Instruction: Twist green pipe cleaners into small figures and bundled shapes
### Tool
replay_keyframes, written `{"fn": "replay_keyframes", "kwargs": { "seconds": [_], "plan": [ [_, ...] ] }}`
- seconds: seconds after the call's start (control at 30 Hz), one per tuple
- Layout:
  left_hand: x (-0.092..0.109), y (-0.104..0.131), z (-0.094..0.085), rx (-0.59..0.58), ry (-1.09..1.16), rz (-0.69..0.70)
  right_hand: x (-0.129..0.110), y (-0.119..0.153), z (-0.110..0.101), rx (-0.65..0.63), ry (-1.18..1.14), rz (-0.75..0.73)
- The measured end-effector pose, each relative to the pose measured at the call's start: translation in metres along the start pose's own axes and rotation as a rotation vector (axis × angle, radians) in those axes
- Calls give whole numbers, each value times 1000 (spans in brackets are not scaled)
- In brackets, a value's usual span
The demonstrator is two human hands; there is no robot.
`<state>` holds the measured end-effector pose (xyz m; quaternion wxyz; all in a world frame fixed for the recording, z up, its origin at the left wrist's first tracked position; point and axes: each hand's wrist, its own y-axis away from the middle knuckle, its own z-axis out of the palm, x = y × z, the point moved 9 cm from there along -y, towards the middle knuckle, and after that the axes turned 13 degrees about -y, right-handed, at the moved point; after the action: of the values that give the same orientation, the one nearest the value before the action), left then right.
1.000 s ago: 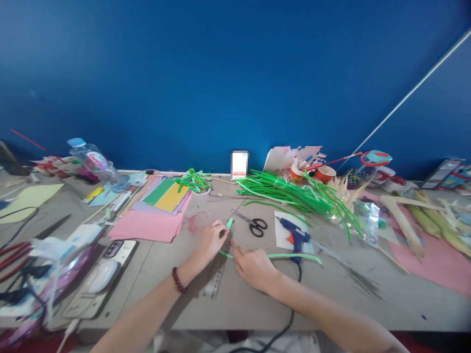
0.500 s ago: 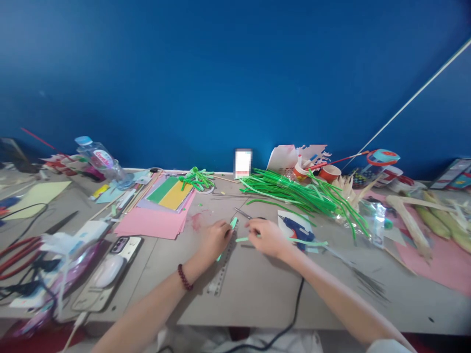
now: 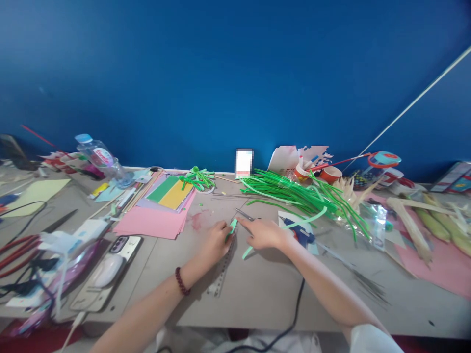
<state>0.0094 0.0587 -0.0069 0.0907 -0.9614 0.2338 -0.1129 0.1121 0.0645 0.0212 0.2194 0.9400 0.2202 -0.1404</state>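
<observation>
My left hand (image 3: 218, 240) is closed on a short light green pipe cleaner piece (image 3: 233, 224), whose upper end sticks out past the fingertips. Beneath that hand lies a clear ruler (image 3: 221, 275), partly covered. My right hand (image 3: 267, 234) has its index finger stretched toward a pair of scissors (image 3: 243, 214) lying on the table; whether it touches them is unclear. Its other fingers are curled around a longer light green pipe cleaner (image 3: 312, 216), one end showing below the palm and the other rising to the right.
Behind my right hand spreads a bundle of green pipe cleaners (image 3: 287, 192). A blue glue gun (image 3: 300, 230) lies right of that hand. Pink paper (image 3: 150, 223), a phone (image 3: 123, 250) and a plastic bottle (image 3: 98, 156) are on the left. Corn husks (image 3: 412, 228) lie at the right.
My right index finger has stretched out toward the scissors. The longer pipe cleaner has swung from nearly level to slanting, its right end raised. My left hand has barely moved.
</observation>
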Motion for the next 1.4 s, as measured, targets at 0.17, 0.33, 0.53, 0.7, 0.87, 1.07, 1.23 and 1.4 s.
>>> {"fn": "replay_keyframes", "kwargs": {
  "seconds": [0.17, 0.33, 0.53, 0.7, 0.87, 1.07, 1.23, 1.4],
  "plan": [
    [1, 0, 1, 22, 37, -5, 5, -10, 8, 15, 48, 38],
    [-4, -4, 4, 37, 60, -46, 4, -10, 10, 19, 43, 33],
    [-16, -13, 2, 15, 103, -163, 4, -11, 9, 54, 53, 25],
    [-17, -13, 3, -53, 92, -188, 6, -13, 12, 56, 55, 18],
    [-14, -10, 1, -103, -148, -214, 4, -10, 10, 69, 35, -11],
    [-9, -10, 0, -68, -243, -170, 1, -7, 7, 85, -8, -1],
    [-18, -12, -6, 14, -104, -149, 13, 1, -15, 182, -103, 78],
    [-39, -19, -15, 96, 417, -290, 12, 20, -45, 290, -365, -78]
  ]
}}
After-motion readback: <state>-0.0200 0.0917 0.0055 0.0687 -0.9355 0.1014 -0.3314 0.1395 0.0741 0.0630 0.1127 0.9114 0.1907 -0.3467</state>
